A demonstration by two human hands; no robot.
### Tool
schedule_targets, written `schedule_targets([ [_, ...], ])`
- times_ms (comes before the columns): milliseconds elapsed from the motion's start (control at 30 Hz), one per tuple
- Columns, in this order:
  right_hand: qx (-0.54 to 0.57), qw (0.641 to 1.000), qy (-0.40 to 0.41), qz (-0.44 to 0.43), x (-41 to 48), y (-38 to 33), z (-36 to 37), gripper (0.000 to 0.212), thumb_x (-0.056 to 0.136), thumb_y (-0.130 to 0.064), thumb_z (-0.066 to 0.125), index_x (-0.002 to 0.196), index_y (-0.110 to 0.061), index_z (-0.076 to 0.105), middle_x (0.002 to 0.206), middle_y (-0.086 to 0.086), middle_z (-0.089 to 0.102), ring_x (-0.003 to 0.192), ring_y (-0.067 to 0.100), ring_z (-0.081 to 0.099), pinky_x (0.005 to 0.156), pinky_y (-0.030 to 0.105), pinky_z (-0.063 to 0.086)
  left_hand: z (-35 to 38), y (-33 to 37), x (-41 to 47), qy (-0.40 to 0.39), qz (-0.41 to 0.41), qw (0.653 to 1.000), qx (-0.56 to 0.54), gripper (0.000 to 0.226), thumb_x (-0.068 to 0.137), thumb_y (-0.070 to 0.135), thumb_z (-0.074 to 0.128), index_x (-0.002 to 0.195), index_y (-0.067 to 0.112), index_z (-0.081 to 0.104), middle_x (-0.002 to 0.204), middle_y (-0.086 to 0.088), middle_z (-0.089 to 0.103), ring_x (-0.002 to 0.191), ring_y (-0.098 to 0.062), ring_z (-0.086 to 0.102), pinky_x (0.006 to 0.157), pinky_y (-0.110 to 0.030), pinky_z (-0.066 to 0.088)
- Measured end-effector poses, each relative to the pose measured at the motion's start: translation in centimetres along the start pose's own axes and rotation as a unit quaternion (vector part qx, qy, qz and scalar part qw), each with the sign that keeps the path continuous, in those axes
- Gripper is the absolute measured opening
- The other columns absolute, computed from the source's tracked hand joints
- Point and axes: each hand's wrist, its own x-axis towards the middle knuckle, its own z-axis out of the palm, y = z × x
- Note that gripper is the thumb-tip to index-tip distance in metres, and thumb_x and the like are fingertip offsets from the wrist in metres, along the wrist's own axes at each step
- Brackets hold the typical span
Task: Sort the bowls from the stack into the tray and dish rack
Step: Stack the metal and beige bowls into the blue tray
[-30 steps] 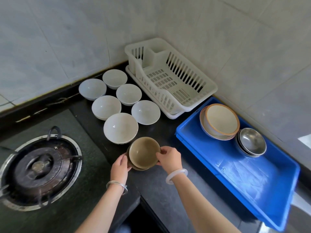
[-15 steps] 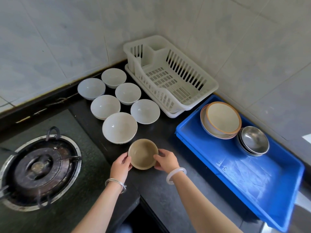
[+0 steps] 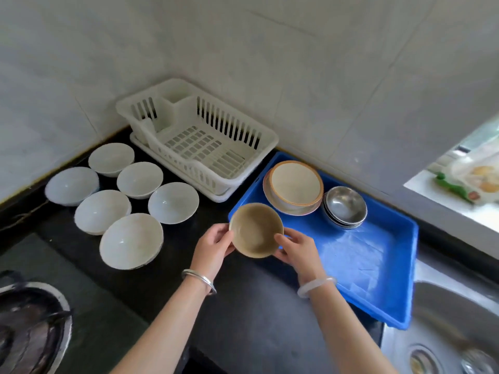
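I hold an olive-brown bowl [image 3: 255, 229] in the air between both hands, over the near-left corner of the blue tray [image 3: 372, 268]. My left hand [image 3: 214, 245] grips its left rim and my right hand [image 3: 295, 248] grips its right side. In the tray's far end sit cream bowls with an orange rim [image 3: 294, 186], stacked, and stacked steel bowls [image 3: 344, 206]. The white dish rack [image 3: 198, 139] stands behind, with nothing in it. Several white bowls [image 3: 131, 240] are spread on the black counter to the left.
A gas burner [image 3: 29, 327] lies at the lower left. A steel sink [image 3: 448, 333] is at the lower right, just past the tray. Tiled walls close the corner behind the rack and tray. A window sill with a plastic bag [image 3: 475, 182] is at the right.
The brown bowl has been lifted off the counter and carried right toward the blue tray, both hands moving with it. The view has swung right, showing the sink.
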Motion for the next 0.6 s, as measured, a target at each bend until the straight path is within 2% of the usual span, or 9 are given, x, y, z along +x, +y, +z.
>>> schedule_targets([
  [67,0.016,0.999,0.038,-0.009,0.3,-0.7,-3.3,0.017,0.087,-0.007,0.057,0.086,-0.016,0.072,0.059,-0.006,0.067,0.05,0.006,0.062,0.053,0.015,0.052,3.7,0.6,0.5,-0.036,-0.001,0.999,0.002,0.012,0.089,0.011,0.056,0.088,0.02,0.065,0.091,-0.002,0.071,0.084,-0.009,0.068,0.07,-0.018,0.056],
  [133,0.037,0.995,0.088,-0.011,0.5,-0.8,-6.8,0.018,0.087,-0.004,0.056,0.083,-0.013,0.071,0.058,-0.004,0.065,0.05,0.007,0.059,0.05,0.015,0.05,7.7,0.6,0.9,-0.07,-0.008,0.997,0.017,0.009,0.089,0.013,0.057,0.089,0.018,0.064,0.093,-0.004,0.07,0.088,-0.013,0.067,0.076,-0.021,0.055],
  [267,0.108,0.977,0.182,0.014,0.7,0.6,-13.3,0.014,0.089,-0.002,0.055,0.09,-0.011,0.067,0.09,0.008,0.066,0.08,0.023,0.066,0.062,0.023,0.057,15.8,-0.6,1.5,-0.119,-0.048,0.991,0.04,0.005,0.088,0.01,0.058,0.093,0.008,0.06,0.093,-0.011,0.065,0.089,-0.021,0.062,0.083,-0.031,0.054],
  [333,0.124,0.966,0.227,0.03,1.1,2.0,-16.0,0.017,0.088,-0.001,0.053,0.099,-0.005,0.066,0.098,0.011,0.064,0.083,0.024,0.066,0.066,0.026,0.056,19.3,-1.6,1.8,-0.147,-0.076,0.985,0.051,0.009,0.089,0.006,0.056,0.098,0.005,0.059,0.091,-0.011,0.062,0.081,-0.021,0.059,0.079,-0.031,0.052],
  [433,0.142,0.95,0.275,0.049,1.8,4.1,-18.8,0.018,0.083,0.005,0.05,0.086,-0.004,0.066,0.087,0.013,0.06,0.078,0.024,0.062,0.064,0.027,0.058,23.6,-3.2,2.2,-0.179,-0.125,0.973,0.079,0.022,0.09,0.006,0.054,0.11,0.001,0.059,0.083,-0.009,0.059,0.069,-0.021,0.055,0.066,-0.027,0.05],
  [533,0.132,0.938,0.311,0.081,2.8,5.5,-20.0,0.018,0.08,0.007,0.054,0.092,0.0,0.064,0.086,0.013,0.061,0.079,0.027,0.059,0.076,0.039,0.057,26.5,-5.0,2.7,-0.186,-0.16,0.966,0.077,0.025,0.089,0.001,0.052,0.113,-0.001,0.058,0.095,-0.015,0.059,0.084,-0.026,0.057,0.062,-0.021,0.053],
  [600,0.12,0.934,0.32,0.102,3.7,6.2,-20.2,0.022,0.08,0.006,0.055,0.1,-0.002,0.061,0.084,0.013,0.062,0.076,0.026,0.061,0.076,0.04,0.054,27.7,-6.0,3.3,-0.178,-0.166,0.968,0.065,0.022,0.089,-0.002,0.051,0.108,-0.004,0.06,0.097,-0.015,0.059,0.089,-0.025,0.056,0.063,-0.017,0.054],
])
